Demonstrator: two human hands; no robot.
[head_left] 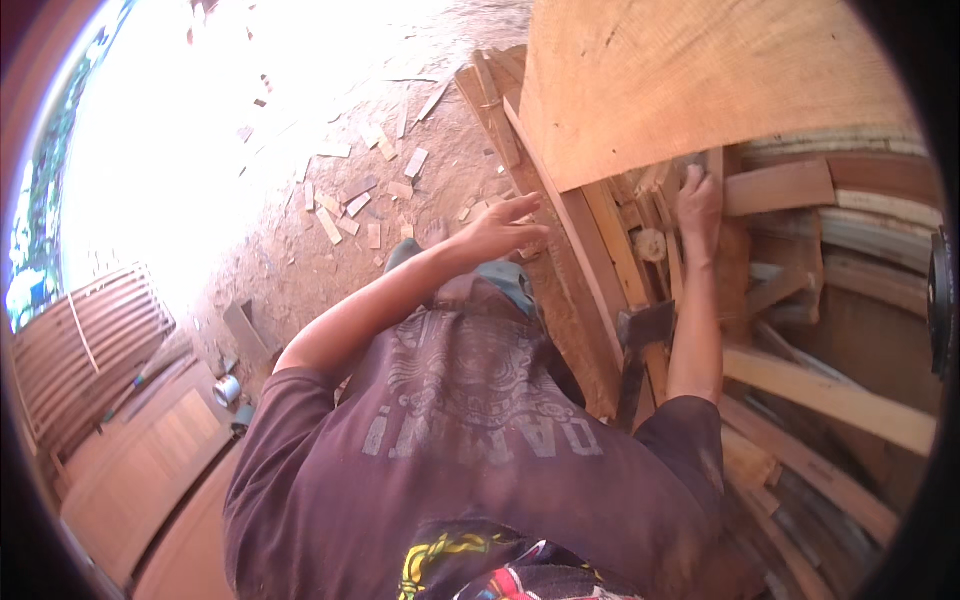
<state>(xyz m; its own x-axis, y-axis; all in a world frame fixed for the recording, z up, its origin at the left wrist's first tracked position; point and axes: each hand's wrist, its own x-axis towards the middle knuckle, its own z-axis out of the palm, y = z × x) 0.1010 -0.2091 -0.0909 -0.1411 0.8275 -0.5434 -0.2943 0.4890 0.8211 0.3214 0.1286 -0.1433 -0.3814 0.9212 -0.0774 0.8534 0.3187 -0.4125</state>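
My left hand (505, 228) reaches out over the ground in front of me, empty, its fingers apart. To its right, my right hand (700, 212) is closed among stacked timber, its fingers wrapped against a narrow wooden piece (714, 163). Just right of that hand lies a short reddish wooden block (780, 189). A large pale wooden board (700, 85) slants above both, and its lower edge passes close to my right hand. Beside my right forearm rests a dark hatchet-like tool (646, 325); its exact kind is unclear.
Long planks (575, 240) lie between my hands. More beams (830, 395) are piled at the right. Small wood offcuts (330, 225) are scattered over the dirt floor (260, 270). At the left are a slatted wooden panel (90, 340), flat door-like panels (150, 470) and a tin can (227, 390).
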